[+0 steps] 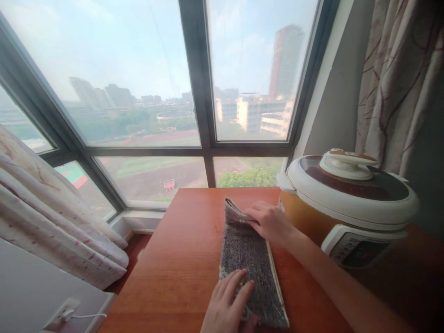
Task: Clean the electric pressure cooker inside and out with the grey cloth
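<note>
A folded dark grey fuzzy cloth (248, 256) lies lengthwise on the reddish wooden table (180, 259), its far end curling up. My left hand (229, 303) rests flat on the cloth's near end, fingers spread. My right hand (270, 222) presses on the cloth's far end, fingers laid over the folded edge, right beside the cooker.
A white and orange electric pressure cooker (350, 203) stands at the table's right. Large windows (145, 92) rise behind the table. Patterned curtains hang at the left (52, 222) and at the right (395, 78). A wall socket with a plug (65, 312) sits at lower left.
</note>
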### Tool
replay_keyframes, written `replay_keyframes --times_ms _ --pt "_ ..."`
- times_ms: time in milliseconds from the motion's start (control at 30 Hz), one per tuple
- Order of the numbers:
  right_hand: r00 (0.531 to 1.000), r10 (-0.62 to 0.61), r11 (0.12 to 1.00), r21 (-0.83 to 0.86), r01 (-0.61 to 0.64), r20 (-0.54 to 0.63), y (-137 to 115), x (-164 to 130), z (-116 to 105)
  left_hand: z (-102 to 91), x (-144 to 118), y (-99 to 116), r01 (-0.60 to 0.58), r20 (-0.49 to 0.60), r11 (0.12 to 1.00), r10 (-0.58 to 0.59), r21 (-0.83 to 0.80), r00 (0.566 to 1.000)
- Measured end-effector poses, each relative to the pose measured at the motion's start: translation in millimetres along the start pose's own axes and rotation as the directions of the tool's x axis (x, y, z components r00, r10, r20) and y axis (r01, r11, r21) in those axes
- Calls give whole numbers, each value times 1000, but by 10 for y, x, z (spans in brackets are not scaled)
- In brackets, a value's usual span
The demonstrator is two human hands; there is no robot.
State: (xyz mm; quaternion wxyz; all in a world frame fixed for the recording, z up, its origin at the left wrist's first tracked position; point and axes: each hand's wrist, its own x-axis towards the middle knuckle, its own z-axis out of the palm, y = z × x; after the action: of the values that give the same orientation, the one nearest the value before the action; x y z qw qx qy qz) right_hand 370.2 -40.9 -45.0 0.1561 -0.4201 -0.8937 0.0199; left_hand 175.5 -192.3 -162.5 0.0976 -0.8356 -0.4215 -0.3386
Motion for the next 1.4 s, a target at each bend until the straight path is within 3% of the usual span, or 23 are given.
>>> replay_keyframes --times_ms 33,100,167,233,333,400,467,733,833,1067,1233,1400 --pt "994 -94 996 -5 94 -52 -123 -217 47 -74 -21 -50 142 -31 990 -143 -11 989" --pt "972 -199 980 -12 200 -127 -340 -649 232 -180 -71 -136 376 -110 927 -375 -19 920" --pt "964 -196 979 17 202 -178 -486 -1012 475 -237 -111 -191 441 -93 897 -439 4 894" --pt "960 -163 977 97 189 -229 -547 -1257 678 -274 -117 -223 356 2 933 -356 54 934" --pt "968 -76 971 203 126 -238 -520 -1417 792 -352 -44 -266 28 116 996 -38 81 992" --pt "968 -56 964 240 116 -243 -479 -1440 760 -420 34 -297 -144 148 988 136 48 980" --pt "954 -65 960 241 140 -293 -456 -1443 698 -480 99 -308 -202 151 979 198 10 968" --pt "860 -146 982 38 187 -489 -594 -1539 692 -531 137 -142 -124 167 986 142 -110 976" --pt "847 -194 979 -50 196 -495 -570 -1628 741 -526 76 -176 -183 207 980 195 -76 959" --pt "872 -343 939 -143 313 -349 -332 -1749 729 -433 -155 -317 -332 252 939 302 85 919" --pt "921 -256 966 -117 232 -293 -233 -1783 847 -335 -124 -272 -246 248 969 229 39 941" --pt "923 -206 978 -53 200 -326 -221 -1776 835 -314 -89 -256 -162 231 985 170 -52 958"
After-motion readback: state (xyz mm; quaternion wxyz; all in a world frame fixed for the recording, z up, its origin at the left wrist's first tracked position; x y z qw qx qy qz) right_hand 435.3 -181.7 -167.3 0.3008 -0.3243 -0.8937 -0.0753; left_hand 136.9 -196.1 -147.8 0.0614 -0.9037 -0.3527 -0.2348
